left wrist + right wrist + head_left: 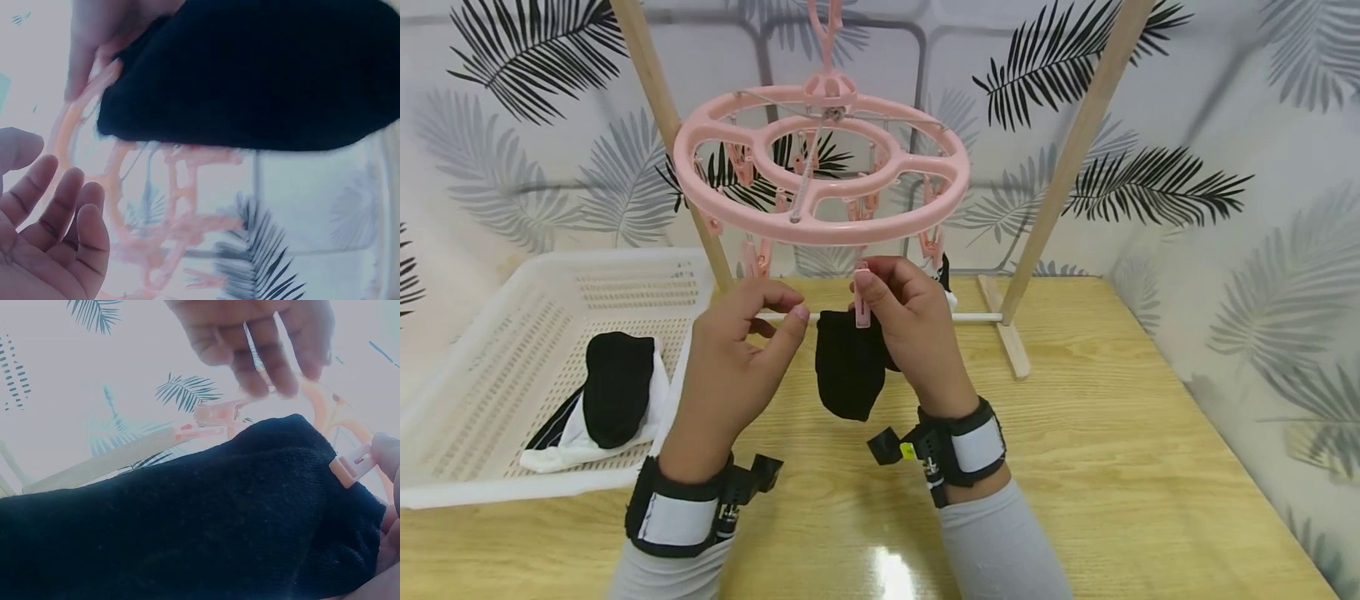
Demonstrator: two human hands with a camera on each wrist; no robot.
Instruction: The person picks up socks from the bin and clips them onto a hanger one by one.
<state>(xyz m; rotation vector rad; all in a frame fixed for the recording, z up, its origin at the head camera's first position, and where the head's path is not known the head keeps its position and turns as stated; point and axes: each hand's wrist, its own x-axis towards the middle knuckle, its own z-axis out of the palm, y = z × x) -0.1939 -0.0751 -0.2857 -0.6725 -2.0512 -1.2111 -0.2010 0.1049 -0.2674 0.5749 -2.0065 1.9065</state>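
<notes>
A black sock [847,367] hangs below the front of a pink round clip hanger [850,232]. My right hand [921,329] pinches a pink clothes peg [862,298] at the sock's upper edge, thumb on its front. In the right wrist view the peg [352,466] sits across the edge of the sock [187,519]. Just left of the sock is my left hand [733,358], fingers loosely bent and holding nothing. The left wrist view shows its fingers [59,200] apart from the dark cloth.
A white basket [445,492] on the left holds another black sock [617,387] lying on white cloth. Wooden posts [1075,158] flank the hanger, and several other pink pegs dangle from it. A black-and-white item [943,275] shows partly behind my right hand.
</notes>
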